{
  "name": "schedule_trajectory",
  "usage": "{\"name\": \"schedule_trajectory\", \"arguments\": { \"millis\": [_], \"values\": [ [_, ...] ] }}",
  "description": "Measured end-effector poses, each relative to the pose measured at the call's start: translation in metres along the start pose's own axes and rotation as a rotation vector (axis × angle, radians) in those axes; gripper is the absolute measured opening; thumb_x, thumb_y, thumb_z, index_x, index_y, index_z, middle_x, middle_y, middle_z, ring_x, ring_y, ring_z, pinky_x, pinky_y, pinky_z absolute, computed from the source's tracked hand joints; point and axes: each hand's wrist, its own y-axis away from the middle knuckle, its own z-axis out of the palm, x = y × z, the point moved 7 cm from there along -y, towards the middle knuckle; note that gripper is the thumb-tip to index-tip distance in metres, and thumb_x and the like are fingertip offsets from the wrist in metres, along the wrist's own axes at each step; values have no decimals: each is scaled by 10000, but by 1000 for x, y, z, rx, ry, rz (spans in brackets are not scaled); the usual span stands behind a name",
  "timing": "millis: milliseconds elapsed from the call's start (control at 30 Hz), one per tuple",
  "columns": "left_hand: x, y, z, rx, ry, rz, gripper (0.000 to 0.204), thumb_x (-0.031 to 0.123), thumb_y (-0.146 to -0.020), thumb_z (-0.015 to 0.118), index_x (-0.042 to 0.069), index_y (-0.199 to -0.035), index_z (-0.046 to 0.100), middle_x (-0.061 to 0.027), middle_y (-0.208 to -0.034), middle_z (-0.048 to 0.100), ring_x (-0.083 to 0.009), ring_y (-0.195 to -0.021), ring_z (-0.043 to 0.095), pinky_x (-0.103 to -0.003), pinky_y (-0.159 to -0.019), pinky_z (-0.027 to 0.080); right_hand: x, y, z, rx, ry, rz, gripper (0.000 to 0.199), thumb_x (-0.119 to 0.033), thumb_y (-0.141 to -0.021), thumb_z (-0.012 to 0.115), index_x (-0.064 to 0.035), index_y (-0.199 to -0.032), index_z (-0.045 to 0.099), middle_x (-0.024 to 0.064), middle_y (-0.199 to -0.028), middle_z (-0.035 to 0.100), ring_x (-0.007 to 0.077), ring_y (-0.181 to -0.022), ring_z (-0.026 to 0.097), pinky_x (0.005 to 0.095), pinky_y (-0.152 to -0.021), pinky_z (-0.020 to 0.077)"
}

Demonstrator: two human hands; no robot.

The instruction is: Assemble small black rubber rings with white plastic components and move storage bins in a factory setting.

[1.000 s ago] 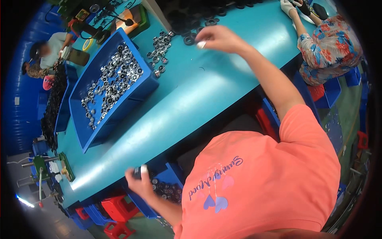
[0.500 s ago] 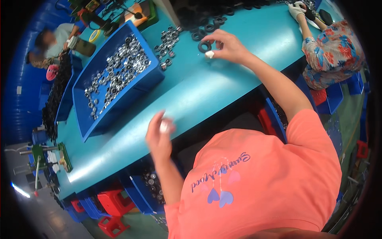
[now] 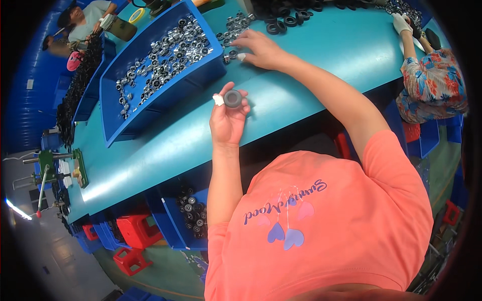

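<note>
Centrally, a dark ring (image 3: 233, 105) is pinched in the fingers of the left hand (image 3: 229, 124), over the turquoise table (image 3: 346, 55). The right hand (image 3: 265, 53) lies at loose metal pieces (image 3: 235, 29) beside a blue bin (image 3: 203, 75); whether its fingers pinch one cannot be told.

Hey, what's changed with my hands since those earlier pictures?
Your left hand moved forward over the table and now holds a black ring. Your right hand let go of one and moved left to the metal parts. The blue bin stayed put.
</note>
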Motion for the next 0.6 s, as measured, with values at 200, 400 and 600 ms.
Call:
{"name": "schedule_trajectory", "arguments": {
  "millis": [200,400,600],
  "values": [
    [1,1,0,2,-12,-14,451,338,-1084,380,25,-1385,501,-197,-1155,616,-219,-870,573,-362,-750,493,-7,1,14,-65,-14,46,357,-240,-840,760,-160,-1182,698,90,-1215,584,314,-1134,565,413,-976,489],
    [0,0,-3,11,-11,-7,429,274,-1062,376,20,-1385,499,-214,-1179,610,-224,-854,556,-372,-764,486,14,12,6,-81,-131,151,344,-136,-828,766,-148,-1161,682,111,-1101,586,297,-989,637,392,-856,539],
    [-2,2,-3,-4,-16,-1,428,261,-1052,389,18,-1387,499,-221,-1192,613,-235,-876,571,-377,-775,494,19,20,-14,-43,-194,219,330,-82,-849,745,-130,-1170,689,80,-1048,603,221,-923,652,340,-843,544]
  ]
}}
